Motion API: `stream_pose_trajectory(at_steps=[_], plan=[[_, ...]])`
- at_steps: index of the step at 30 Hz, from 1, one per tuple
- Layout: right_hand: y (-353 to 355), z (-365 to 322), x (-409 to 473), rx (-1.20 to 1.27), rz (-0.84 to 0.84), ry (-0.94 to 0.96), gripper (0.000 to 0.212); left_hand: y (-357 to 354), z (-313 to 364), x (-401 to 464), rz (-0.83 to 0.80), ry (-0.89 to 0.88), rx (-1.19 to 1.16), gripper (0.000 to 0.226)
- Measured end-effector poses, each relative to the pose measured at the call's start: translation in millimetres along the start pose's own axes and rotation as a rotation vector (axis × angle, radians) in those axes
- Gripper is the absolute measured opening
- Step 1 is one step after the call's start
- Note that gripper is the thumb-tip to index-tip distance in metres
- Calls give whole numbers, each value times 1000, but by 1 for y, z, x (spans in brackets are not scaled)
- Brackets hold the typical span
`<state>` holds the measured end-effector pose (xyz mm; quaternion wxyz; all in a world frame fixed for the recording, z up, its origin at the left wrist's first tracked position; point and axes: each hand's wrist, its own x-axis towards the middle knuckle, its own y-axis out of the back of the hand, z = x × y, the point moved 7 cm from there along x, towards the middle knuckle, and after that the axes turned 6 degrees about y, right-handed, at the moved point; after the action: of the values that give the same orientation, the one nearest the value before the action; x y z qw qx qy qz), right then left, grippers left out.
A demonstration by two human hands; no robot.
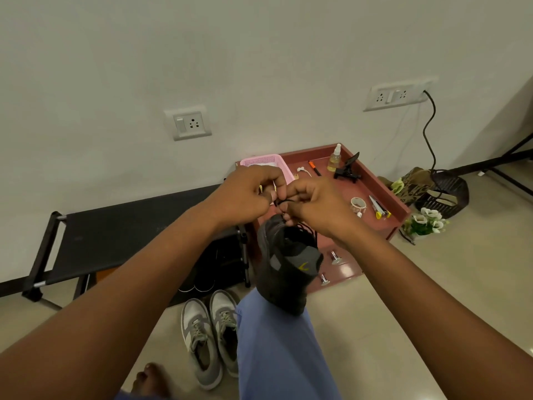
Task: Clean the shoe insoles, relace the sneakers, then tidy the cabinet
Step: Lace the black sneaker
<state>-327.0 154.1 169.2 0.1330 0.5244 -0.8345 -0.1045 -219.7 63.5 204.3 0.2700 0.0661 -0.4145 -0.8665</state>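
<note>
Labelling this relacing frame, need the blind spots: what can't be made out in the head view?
- Black lace: the pinch point is covered by the fingers of the left hand and right hand; knot state unreadable.
- Dark sneaker: eyelets hidden behind the right hand; insole in shadow.
- Pink basket: contents blocked by the left hand.
- Small jar on the red cabinet: too small to identify.

plain white wall (259,53) with two switch sockets (188,125), glossy beige tiled floor (432,284), low black bench (115,238), dim even light
</note>
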Motion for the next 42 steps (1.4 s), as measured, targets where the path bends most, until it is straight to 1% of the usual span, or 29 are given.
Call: stream_pose_trajectory(at_steps=[2, 4, 6, 9, 11, 15, 16, 17, 19, 20, 21, 22, 24, 26, 30, 33, 35, 38, 40, 42], plan=[[-8, -5, 1, 55, -25, 12, 23, 6, -1, -4, 41, 1, -25, 32], [-15, -11, 5, 72, -61, 25, 18, 13, -6, -8, 67, 25, -48, 31], [-22, -16, 7, 54, -105, 23, 14, 20, -11, -11, 73, 37, -73, 29], [-29, -23, 11, 8, -155, 41, 14, 29, -9, -15, 91, 17, -79, 25], [-31, -28, 13, -12, -185, 71, 11, 32, -5, -17, 102, 1, -84, 21], [-34, -33, 14, -35, -228, 101, 5, 39, 4, -20, 151, -13, -196, 13], [-34, -32, 13, -23, -225, 95, 4, 42, 1, -18, 186, 10, -256, 8], [-35, -32, 13, -19, -220, 92, 6, 43, -8, -16, 229, 54, -328, 8], [-35, -32, 12, -33, -211, 104, 11, 39, -34, -12, 296, 182, -423, 19], [-34, -33, 11, -34, -202, 113, 12, 34, -48, -11, 294, 249, -405, 23], [-33, -34, 11, -27, -193, 121, 12, 25, -60, -11, 254, 303, -363, 24], [-32, -35, 10, -17, -188, 130, 12, 14, -68, -11, 174, 330, -332, 24], [-29, -39, 8, -9, -188, 154, 11, -9, -75, -12, -23, 310, -299, 26], [-29, -43, 5, -18, -199, 177, 9, -22, -75, -12, -144, 273, -256, 35], [-30, -49, 0, -20, -221, 211, 8, -33, -71, -3, -238, 220, -204, 38], [-25, -56, -2, 9, -204, 254, 8, -37, -68, 6, -295, 171, -122, 43], [-20, -61, -2, 1, -192, 286, 7, -43, -66, 9, -377, 121, -64, 39], [-17, -66, -1, -43, -185, 321, 10, -57, -60, 5, -552, 118, -8, 23], [-17, -69, -2, -93, -172, 353, 16, -64, -54, 3, -569, 80, 111, 21], [-16, -74, -3, -166, -140, 409, 21, -67, -50, 4, -517, 39, 193, 21]])
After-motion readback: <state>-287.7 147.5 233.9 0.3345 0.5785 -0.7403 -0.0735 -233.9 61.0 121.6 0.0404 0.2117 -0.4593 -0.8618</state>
